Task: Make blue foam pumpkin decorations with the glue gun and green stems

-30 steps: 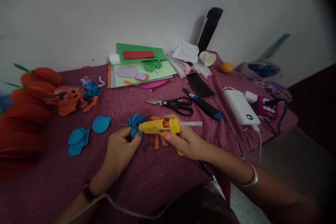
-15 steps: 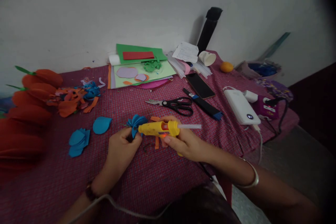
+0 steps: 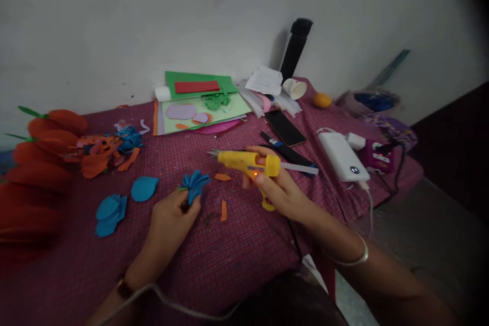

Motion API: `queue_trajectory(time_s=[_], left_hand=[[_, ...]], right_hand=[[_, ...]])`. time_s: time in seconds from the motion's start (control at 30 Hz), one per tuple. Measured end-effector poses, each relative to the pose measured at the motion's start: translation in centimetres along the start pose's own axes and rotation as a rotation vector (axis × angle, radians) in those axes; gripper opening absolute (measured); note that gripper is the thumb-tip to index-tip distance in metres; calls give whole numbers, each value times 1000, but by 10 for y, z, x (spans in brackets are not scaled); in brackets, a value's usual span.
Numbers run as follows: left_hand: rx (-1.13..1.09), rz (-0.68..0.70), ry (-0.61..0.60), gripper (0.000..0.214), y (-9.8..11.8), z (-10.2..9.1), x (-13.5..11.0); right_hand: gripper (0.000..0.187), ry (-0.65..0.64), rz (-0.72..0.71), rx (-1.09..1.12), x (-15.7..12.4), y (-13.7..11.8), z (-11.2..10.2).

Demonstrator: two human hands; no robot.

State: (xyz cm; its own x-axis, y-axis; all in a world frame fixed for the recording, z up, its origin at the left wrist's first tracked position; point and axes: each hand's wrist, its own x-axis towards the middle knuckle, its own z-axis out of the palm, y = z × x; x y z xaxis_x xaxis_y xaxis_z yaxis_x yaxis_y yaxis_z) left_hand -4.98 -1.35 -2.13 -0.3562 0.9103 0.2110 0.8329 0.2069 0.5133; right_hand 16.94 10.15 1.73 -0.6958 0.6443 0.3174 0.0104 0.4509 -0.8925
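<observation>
Pinched between the fingers of my left hand (image 3: 170, 221) is a blue foam flower (image 3: 194, 186) with several folded petals. My right hand (image 3: 282, 188) is closed around a yellow hot glue gun (image 3: 248, 163), its orange light lit and a clear glue stick (image 3: 300, 168) jutting from the back. The nozzle points left, above and apart from the flower. Left of my left hand lie a single blue petal (image 3: 144, 188) and a small stack of blue petals (image 3: 109, 216). Two orange scraps (image 3: 223, 211) rest between my hands. Scissors (image 3: 213, 152) are mostly hidden behind the glue gun.
Orange foam pumpkins (image 3: 42, 178) and a scrap pile (image 3: 103, 150) occupy the left. Coloured foam sheets (image 3: 233, 107) lie by the wall. To the right are a phone (image 3: 286, 127), a white power bank (image 3: 342, 155), an orange fruit (image 3: 322, 100) and a paper cup (image 3: 295, 88).
My right hand has drawn the glue gun up and right, away from the blue flower. My left hand still holds the flower in nearly the same place. The view has shifted slightly.
</observation>
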Motion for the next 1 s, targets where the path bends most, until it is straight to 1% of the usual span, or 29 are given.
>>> queue_trajectory(time_s=[0.03, 0.07, 0.13, 0.23, 0.3, 0.37, 0.43, 0.5, 0.57, 0.6, 0.67, 0.73, 0.8, 0.87, 0.93, 1.0], left_hand=[[-8, -2, -4, 29, 0, 0, 0], [-13, -11, -8, 27, -1, 0, 0], [-21, -40, -7, 26, 0, -1, -1], [-67, -57, 10, 24, 1, -4, -2], [-110, -73, 25, 23, 2, -7, -1], [-130, -102, 35, 28, 3, -11, 1], [-122, -108, 35, 34, 2, -15, 2], [-98, -95, 28, 38, 1, -19, 3], [-60, -89, 12, 40, -3, -19, 2], [-43, -104, 28, 40, -7, -19, 2], [-18, -99, -26, 40, -14, -15, 3], [12, -70, -82, 39, -20, -11, 4], [43, -60, -124, 39, -23, -8, 4], [68, -73, -144, 41, -22, -8, 3], [78, -92, -141, 41, -19, -9, 2], [74, -99, -112, 41, -17, -9, 0]], right_hand=[[40, 56, -29, -116, 5, 1, -10], [43, 78, -47, -252, 12, 4, -20], [54, 58, -11, -526, 28, 14, -42], [58, 6, 213, -921, 50, 39, -67], [59, -32, 317, -1121, 61, 57, -74], [59, -68, 362, -1231, 66, 70, -75], [57, -90, 366, -1275, 67, 72, -73], [53, -82, 359, -1283, 67, 67, -71], [52, -42, 351, -1273, 67, 57, -73], [54, -31, 341, -1265, 67, 53, -76], [55, 16, 322, -1259, 69, 47, -86], [56, 61, 348, -1271, 71, 46, -100], [58, 88, 408, -1287, 74, 50, -112], [59, 93, 465, -1288, 78, 59, -120], [60, 101, 515, -1272, 81, 70, -123], [60, 120, 565, -1252, 84, 79, -123]])
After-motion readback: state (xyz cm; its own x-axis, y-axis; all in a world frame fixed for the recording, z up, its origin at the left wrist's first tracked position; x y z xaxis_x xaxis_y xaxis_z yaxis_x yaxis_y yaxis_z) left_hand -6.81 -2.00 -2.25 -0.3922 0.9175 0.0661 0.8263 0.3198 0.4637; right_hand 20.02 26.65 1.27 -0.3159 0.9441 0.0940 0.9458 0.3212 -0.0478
